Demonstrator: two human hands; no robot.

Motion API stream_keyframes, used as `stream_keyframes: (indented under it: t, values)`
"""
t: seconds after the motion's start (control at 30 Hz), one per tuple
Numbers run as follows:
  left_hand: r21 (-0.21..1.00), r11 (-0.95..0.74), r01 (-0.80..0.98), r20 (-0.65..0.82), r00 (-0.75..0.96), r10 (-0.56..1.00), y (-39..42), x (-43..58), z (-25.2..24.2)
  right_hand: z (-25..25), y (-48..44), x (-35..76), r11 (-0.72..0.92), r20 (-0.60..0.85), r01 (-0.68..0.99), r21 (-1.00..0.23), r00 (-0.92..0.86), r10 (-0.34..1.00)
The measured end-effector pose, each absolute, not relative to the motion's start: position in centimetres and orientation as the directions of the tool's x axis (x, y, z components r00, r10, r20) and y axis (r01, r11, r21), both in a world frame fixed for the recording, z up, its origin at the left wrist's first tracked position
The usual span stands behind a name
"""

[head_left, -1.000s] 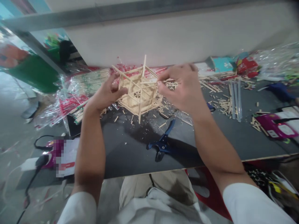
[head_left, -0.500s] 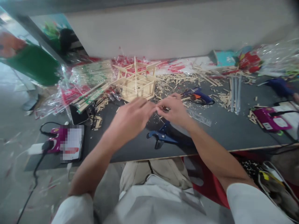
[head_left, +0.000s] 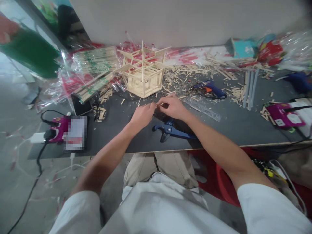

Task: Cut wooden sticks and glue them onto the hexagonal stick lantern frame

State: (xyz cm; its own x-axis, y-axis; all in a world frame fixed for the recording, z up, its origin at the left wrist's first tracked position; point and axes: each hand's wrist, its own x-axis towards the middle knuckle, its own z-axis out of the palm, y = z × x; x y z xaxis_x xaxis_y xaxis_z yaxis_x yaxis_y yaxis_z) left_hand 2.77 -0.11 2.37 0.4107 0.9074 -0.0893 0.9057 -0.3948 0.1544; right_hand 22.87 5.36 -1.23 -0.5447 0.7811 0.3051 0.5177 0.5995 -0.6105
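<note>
Nearest, blue cutters (head_left: pixel 170 130) lie on the dark table (head_left: pixel 136 139), just under the wrists. Above them left hand (head_left: pixel 142 114) and right hand (head_left: pixel 172 106) meet fingertip to fingertip, both pinched on a thin stick (head_left: pixel 156 104); it is small and partly hidden, so the exact grip is hard to read. The stick's long axis runs roughly left-right, level with the table edge, one end toward each hand. Risk, as a judgement: so slender a piece could snap or spring out of the pinch if bent, and be lost among the offcuts (head_left: pixel 185 78) scattered beyond. Farther back stands the stick frame (head_left: pixel 142 76), upright, untouched, apart from both hands. Glue gun (head_left: pixel 209 89) lies right of it.
</note>
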Motion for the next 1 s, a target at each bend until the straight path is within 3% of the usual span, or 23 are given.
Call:
stream_keyframes:
  t: [0.53, 1.0]
  values:
    - [0.18, -0.31, 0.934, -0.109, 0.332, 0.937, -0.28, 3.67, 1.7, -1.5, 5.93, 23.43, 0.628, 0.308, 0.442, -0.641, -0.601, 0.737]
    - [0.172, -0.36, 0.917, -0.068, 0.376, 0.924, -0.67, 2.92, 1.81, -1.53, 5.72, 23.35, 0.623, 0.303, 0.456, -0.636, -0.594, 0.745]
